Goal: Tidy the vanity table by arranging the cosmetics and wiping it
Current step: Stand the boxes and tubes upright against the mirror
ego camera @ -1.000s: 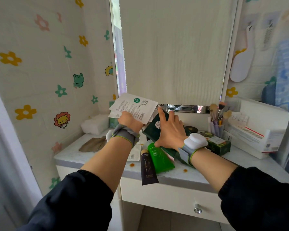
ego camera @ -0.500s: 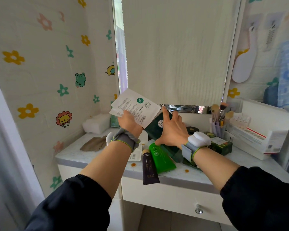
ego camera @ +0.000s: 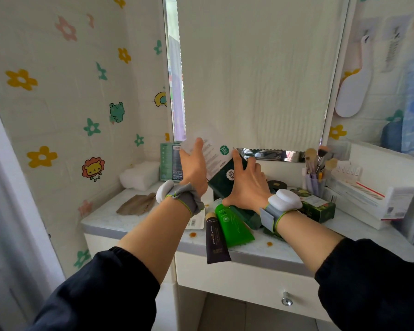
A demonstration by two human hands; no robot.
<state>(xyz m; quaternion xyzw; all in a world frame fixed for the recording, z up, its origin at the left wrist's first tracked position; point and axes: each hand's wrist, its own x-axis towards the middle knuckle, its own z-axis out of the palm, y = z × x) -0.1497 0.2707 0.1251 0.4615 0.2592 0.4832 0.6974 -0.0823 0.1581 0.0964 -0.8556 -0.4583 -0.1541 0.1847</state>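
My left hand [ego camera: 193, 164] grips a few white sachets [ego camera: 215, 152], raised in front of the cloth-covered mirror [ego camera: 249, 68]; the sachets are blurred. Their lower edge overlaps a stack of dark green sachets [ego camera: 226, 179] that stands tilted at the back of the vanity table [ego camera: 110, 218]. My right hand [ego camera: 247, 188] rests on that green stack with straight, spread fingers, the thumb stretched out to the left. A green tube [ego camera: 233, 226] and a dark brown tube [ego camera: 216, 243] lie at the table's front edge. A brown cloth [ego camera: 139, 204] lies at the left.
A teal mask box [ego camera: 169, 161] leans on the back wall beside a white pad [ego camera: 140, 175]. To the right are a dark round compact [ego camera: 276, 185], a green carton [ego camera: 319, 209], a brush cup [ego camera: 316, 174] and white boxes [ego camera: 368, 194]. Orange stains [ego camera: 193, 234] dot the tabletop.
My left hand has carried the white sachets right and back, up against the dark green stack. My right hand stays on the green stack.
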